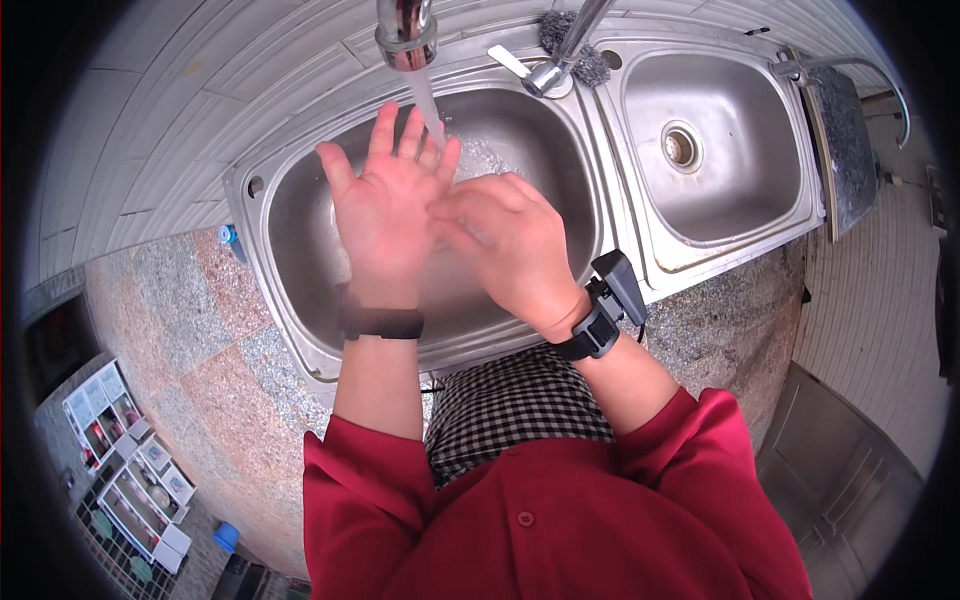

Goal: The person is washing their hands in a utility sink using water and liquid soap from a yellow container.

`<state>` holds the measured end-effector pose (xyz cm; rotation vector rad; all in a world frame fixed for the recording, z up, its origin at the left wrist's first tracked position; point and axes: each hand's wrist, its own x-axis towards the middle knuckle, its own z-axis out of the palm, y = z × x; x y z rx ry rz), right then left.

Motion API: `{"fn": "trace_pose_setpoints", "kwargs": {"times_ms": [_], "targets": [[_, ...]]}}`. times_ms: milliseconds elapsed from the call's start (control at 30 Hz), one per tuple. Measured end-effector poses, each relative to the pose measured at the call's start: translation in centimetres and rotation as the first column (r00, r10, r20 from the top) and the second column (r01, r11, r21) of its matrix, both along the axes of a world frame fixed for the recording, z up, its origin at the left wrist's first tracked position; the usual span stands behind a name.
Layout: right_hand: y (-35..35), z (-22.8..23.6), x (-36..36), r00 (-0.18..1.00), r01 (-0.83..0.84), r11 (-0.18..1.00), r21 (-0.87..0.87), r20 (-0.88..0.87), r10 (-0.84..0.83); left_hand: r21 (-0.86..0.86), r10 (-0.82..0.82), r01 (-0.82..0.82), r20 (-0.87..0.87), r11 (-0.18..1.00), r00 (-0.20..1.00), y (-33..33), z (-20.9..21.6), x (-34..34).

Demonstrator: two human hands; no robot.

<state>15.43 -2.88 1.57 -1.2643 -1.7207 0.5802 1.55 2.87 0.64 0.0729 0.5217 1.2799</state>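
Observation:
My left hand [388, 205] is palm up over the left sink basin [310, 215], its fingers spread and nothing in it. Water runs from the metal faucet [406, 38] in a stream [428, 100] that reaches the fingers and splashes into the basin. Close beside the left palm is my right hand [510, 240], back upward, its fingers loosely bent toward the palm's edge. A gap shows between its thumb and fingers; the tips are blurred, so I cannot tell whether they touch the left hand. No object shows in it. Dark bands circle both wrists.
A second basin [720, 150] with a drain adjoins on the right. Between the basins stand a lever tap [545, 78] and grey scouring pads [590, 66]. A dark stone slab [842, 150] leans at the far right. Racks of small items [145, 490] are at lower left.

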Motion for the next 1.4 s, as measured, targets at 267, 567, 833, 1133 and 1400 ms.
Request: {"fn": "trace_pose_setpoints", "kwargs": {"times_ms": [267, 567, 833, 1133, 1400], "targets": [[-0.5, -0.1, -0.2, 0.997, -0.073, 0.993, -0.094, 0.01, 0.075, 0.018, 0.092, -0.092, -0.023, 0.996, 0.995, 2.8, 0.6, 0.4], [1.7, 2.4, -1.1, 0.991, 0.032, 0.842, -0.538, -0.093, -0.096, 0.132, 0.071, -0.068, -0.014, 0.989, 0.997, 3.0, 0.0, 1.0], [2.7, -0.2, -1.0, 0.988, 0.131, 0.945, -0.301, 0.122, -0.098, 0.121, 0.101, -0.097, -0.028, 0.988, 0.995, 2.9, -0.1, 0.7], [1.7, 0.7, -1.0, 0.994, 0.106, 0.976, -0.192, -0.003, -0.109, 0.056, 0.111, -0.11, -0.002, 0.992, 0.994, 2.8, -1.2, -0.1], [3.2, -0.8, 0.3, 0.96, 0.277, 0.922, -0.27, 0.026, -0.281, 0.09, 0.12, -0.136, 0.169, 0.987, 0.978, 2.5, -0.7, -0.3]]}}
